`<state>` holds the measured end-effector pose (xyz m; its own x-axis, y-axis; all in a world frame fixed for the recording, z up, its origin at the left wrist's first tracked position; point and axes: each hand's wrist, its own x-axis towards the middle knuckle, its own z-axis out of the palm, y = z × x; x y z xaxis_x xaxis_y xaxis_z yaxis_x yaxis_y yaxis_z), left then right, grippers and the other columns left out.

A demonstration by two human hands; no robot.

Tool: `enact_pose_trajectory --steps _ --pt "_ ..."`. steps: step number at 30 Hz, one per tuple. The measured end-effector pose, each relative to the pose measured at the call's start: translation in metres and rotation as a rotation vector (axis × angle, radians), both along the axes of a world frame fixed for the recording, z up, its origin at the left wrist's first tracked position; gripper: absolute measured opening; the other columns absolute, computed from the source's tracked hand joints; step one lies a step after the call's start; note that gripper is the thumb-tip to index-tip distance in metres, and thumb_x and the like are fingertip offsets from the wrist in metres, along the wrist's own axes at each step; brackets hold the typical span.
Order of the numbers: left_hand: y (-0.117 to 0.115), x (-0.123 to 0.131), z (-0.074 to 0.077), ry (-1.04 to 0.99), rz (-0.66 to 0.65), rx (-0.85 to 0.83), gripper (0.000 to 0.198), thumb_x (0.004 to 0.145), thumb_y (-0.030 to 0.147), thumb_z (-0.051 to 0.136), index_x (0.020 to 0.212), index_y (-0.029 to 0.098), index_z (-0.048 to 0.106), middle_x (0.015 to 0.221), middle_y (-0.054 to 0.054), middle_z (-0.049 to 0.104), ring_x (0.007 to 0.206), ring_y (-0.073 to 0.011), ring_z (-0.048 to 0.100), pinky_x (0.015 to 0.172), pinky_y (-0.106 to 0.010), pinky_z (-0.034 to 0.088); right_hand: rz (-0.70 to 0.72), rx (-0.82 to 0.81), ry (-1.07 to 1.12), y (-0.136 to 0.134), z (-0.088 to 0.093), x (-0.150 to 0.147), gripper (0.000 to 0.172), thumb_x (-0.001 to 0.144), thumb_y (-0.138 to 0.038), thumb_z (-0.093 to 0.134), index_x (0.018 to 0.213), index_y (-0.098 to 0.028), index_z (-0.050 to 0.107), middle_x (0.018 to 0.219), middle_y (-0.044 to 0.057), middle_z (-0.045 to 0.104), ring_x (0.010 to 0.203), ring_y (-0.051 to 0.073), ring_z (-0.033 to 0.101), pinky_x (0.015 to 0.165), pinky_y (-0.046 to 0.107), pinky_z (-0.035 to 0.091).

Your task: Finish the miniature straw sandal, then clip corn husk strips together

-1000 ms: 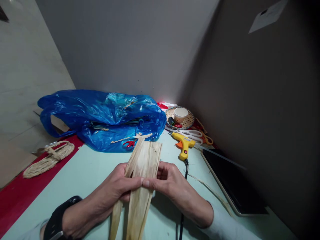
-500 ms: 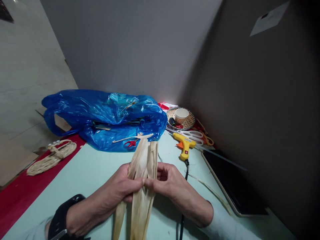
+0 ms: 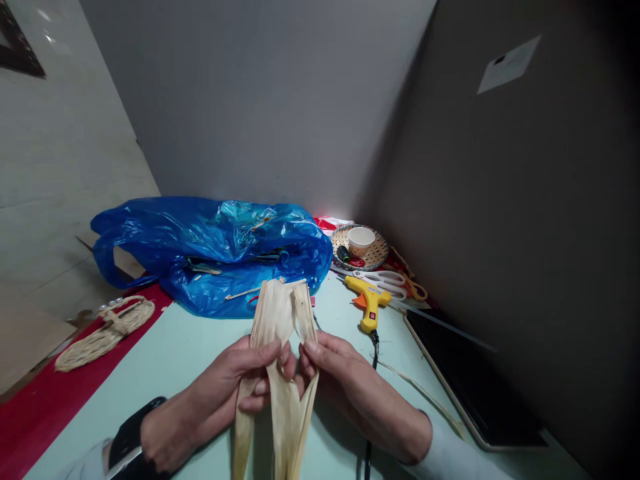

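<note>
Between my hands a long, pale dried husk point(image 3: 287, 413) stands upright, its top end flared and its lower part hanging toward the table edge. My left hand point(image 3: 250, 373) pinches its left side, the thumb lying across the front and the fingers behind. At the right side, my right hand point(image 3: 327, 357) pinches a narrower strip between thumb and bent fingers. A gap parts the husk between the two hands, with fingertips showing through it. Another flat strip point(image 3: 243, 433) hangs down under my left hand.
A blue plastic bag point(image 3: 215, 250) lies at the back. To the right are a yellow glue gun point(image 3: 371, 300), white-handled scissors point(image 3: 387, 280), a woven tray point(image 3: 340, 239) holding a white bowl point(image 3: 361, 240), and a dark tablet point(image 3: 475, 387). A woven slipper point(image 3: 107, 333) lies left.
My thumbs, touching before, have moved apart. The gap in the husk has widened, and its left part is spread flatter. The view has tilted slightly upward.
</note>
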<state>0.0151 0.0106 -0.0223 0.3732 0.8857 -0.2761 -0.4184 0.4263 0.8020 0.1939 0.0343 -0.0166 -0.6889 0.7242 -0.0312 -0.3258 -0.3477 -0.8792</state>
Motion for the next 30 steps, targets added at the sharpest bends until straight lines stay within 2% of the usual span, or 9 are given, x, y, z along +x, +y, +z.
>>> enact_pose_trajectory --steps 1,3,5,8,15,18,26,30 --pt "0.0 0.0 -0.002 -0.002 -0.004 -0.01 0.022 0.085 0.032 0.068 0.076 0.012 0.067 0.066 -0.002 0.057 0.045 -0.0032 0.032 0.038 -0.017 0.016 0.014 0.001 -0.017 0.0 -0.002 -0.001 0.032 0.094 -0.044 0.058 0.081 -0.016 0.054 0.076 -0.001 0.049 0.061 0.009 0.048 0.059 0.019 0.044" --pt "-0.001 0.0 -0.006 0.005 -0.013 -0.036 0.023 0.087 0.032 0.066 0.074 0.013 0.065 0.059 0.003 0.048 0.042 -0.0027 0.024 0.038 -0.017 0.015 0.041 0.006 -0.063 0.001 -0.005 0.0 0.033 0.095 -0.049 0.056 0.084 -0.018 0.05 0.071 -0.004 0.042 0.048 0.007 0.039 0.041 0.017 0.034" --pt "-0.001 0.0 -0.008 0.021 -0.017 -0.054 0.022 0.087 0.032 0.067 0.076 0.013 0.065 0.057 0.006 0.042 0.044 -0.003 0.019 0.038 -0.017 0.013 0.052 0.008 -0.108 0.002 -0.006 0.001 0.034 0.095 -0.051 0.055 0.086 -0.02 0.049 0.066 -0.007 0.036 0.043 0.006 0.027 0.034 0.016 0.023" --pt "-0.001 -0.002 -0.007 0.049 -0.003 -0.057 0.019 0.086 0.031 0.069 0.079 0.014 0.065 0.059 0.007 0.04 0.046 -0.0034 0.016 0.038 -0.016 0.011 0.043 0.022 -0.182 0.003 -0.003 0.007 0.037 0.094 -0.055 0.054 0.084 -0.02 0.049 0.057 -0.01 0.03 0.041 0.006 0.018 0.034 0.016 0.017" --pt "0.001 -0.005 0.002 0.15 -0.04 -0.018 0.021 0.085 0.033 0.07 0.078 0.015 0.063 0.053 0.009 0.039 0.042 -0.003 0.015 0.037 -0.017 0.009 -0.001 0.124 -0.397 0.006 0.017 0.021 0.038 0.094 -0.051 0.056 0.083 -0.015 0.059 0.055 -0.007 0.037 0.049 0.007 0.026 0.043 0.019 0.019" --pt "0.002 -0.005 0.006 0.206 -0.08 0.003 0.024 0.084 0.036 0.07 0.075 0.016 0.061 0.052 0.009 0.039 0.041 -0.0031 0.017 0.037 -0.019 0.01 0.049 0.155 -0.456 0.009 0.02 0.024 0.04 0.094 -0.052 0.055 0.08 -0.015 0.061 0.054 -0.007 0.039 0.048 0.008 0.028 0.044 0.021 0.019" --pt "0.0 -0.017 0.019 0.39 -0.16 0.048 0.025 0.085 0.04 0.069 0.088 0.017 0.06 0.059 0.009 0.037 0.048 -0.0072 0.017 0.041 -0.022 0.012 0.188 0.202 -0.515 0.016 0.031 0.033 0.042 0.094 -0.053 0.053 0.077 -0.015 0.061 0.048 -0.007 0.04 0.043 0.007 0.026 0.043 0.022 0.018" --pt "-0.001 -0.022 0.024 0.449 -0.193 0.065 0.026 0.085 0.039 0.069 0.078 0.02 0.052 0.059 0.009 0.038 0.051 -0.0089 0.021 0.045 -0.025 0.015 0.215 0.188 -0.548 0.017 0.038 0.036 0.041 0.09 -0.055 0.059 0.079 -0.016 0.06 0.048 -0.008 0.04 0.043 0.006 0.027 0.042 0.02 0.019"
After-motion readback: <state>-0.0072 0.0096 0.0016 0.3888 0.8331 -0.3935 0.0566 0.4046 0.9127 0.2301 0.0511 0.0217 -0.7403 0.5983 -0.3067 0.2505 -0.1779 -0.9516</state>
